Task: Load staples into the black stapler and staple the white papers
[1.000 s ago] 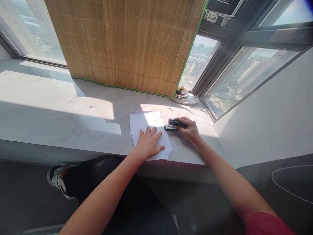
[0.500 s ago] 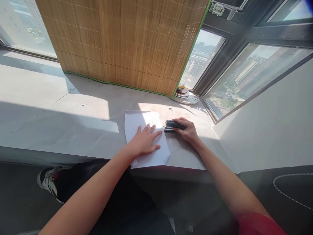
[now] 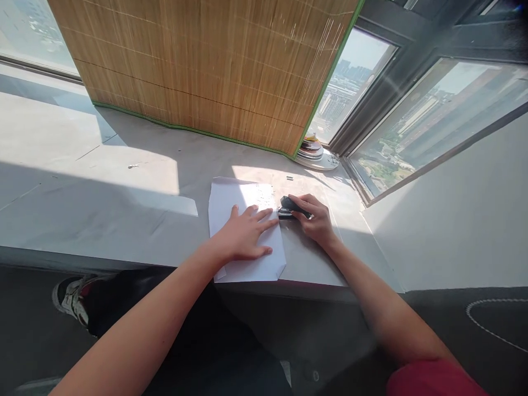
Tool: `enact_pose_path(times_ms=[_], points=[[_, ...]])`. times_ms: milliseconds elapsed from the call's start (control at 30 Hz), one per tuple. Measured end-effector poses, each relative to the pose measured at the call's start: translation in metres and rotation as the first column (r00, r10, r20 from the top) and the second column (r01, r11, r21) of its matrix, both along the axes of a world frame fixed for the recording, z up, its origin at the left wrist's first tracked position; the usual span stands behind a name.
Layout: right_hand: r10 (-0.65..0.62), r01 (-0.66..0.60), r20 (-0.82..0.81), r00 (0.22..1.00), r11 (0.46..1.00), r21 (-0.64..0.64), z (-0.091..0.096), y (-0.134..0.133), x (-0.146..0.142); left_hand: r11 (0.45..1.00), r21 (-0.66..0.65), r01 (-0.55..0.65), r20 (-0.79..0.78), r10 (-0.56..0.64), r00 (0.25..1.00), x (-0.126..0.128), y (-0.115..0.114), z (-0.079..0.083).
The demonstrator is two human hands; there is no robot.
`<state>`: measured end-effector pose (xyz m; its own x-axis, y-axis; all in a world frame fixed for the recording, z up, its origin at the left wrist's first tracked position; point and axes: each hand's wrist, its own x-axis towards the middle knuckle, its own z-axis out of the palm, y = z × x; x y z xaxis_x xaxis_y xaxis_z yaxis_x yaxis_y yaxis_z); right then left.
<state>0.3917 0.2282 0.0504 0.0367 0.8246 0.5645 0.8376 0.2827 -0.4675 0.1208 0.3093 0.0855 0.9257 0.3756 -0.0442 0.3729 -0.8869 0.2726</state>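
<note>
White paper [image 3: 231, 212] lies on the pale window ledge, its near edge at the ledge's front. My left hand [image 3: 247, 235] rests on it with the fingers spread, pressing it flat. Small dark marks dot the paper's upper right part, in the sunlight. To the right of the paper, my right hand [image 3: 315, 217] is wrapped round a black stapler [image 3: 291, 206]. The stapler's front end meets the paper's right edge; whether the sheet sits between its jaws I cannot tell.
A bamboo blind [image 3: 206, 71] with green edging hangs behind the paper. Stacked plates [image 3: 317, 157] stand in the window corner. Two small staple strips [image 3: 290, 177] lie beyond the stapler. A white wall [image 3: 454, 209] bounds the right side.
The view has shifted slightly. The stapler's top arm now tilts up at the front, where it was level before. My left hand stays spread on the paper.
</note>
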Motion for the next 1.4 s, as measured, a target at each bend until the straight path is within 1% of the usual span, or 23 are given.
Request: enact_pose_path(times_ms=[133, 300, 567, 700, 867, 1033, 1233, 1400], points=[[-0.017, 0.017, 0.008, 1.0, 1.0, -0.021, 0.0013, -0.0012, -0.0027, 1.0, -0.006, -0.014, 0.011, 0.014, 1.0, -0.0014, -0.002, -0.0006], [0.001, -0.001, 0.044, 0.999, 1.0, -0.007, 0.0029, -0.0003, -0.0034, 1.0, -0.003, -0.017, 0.023, 0.017, 1.0, 0.0001, -0.0016, -0.0024], [0.015, -0.015, 0.097, 0.995, 1.0, 0.007, 0.0007, 0.0012, -0.002, 1.0, -0.013, -0.024, 0.01, 0.024, 1.0, 0.0, -0.0025, -0.0004], [-0.015, 0.016, 0.121, 0.993, 1.0, -0.009, 0.0011, 0.0006, -0.003, 1.0, -0.012, -0.027, 0.006, 0.027, 1.0, 0.0002, -0.0025, -0.0009], [-0.015, 0.014, 0.129, 0.992, 1.0, 0.008, 0.0018, -0.0002, -0.0045, 0.999, -0.022, -0.029, 0.011, 0.029, 1.0, 0.0007, -0.0023, -0.0006], [-0.029, 0.031, 0.129, 0.991, 0.999, -0.014, 0.0031, -0.001, -0.0054, 0.999, -0.034, -0.036, 0.011, 0.036, 0.999, 0.0014, -0.0024, 0.0], [-0.007, 0.008, 0.124, 0.992, 1.0, -0.01, 0.0037, -0.0007, -0.0056, 0.999, -0.028, -0.029, 0.009, 0.029, 1.0, 0.0023, -0.003, 0.0009], [-0.029, 0.032, 0.148, 0.989, 0.999, -0.021, 0.0029, -0.0014, -0.0075, 0.999, -0.026, -0.036, 0.015, 0.036, 0.999, 0.0026, -0.0031, 0.0011]])
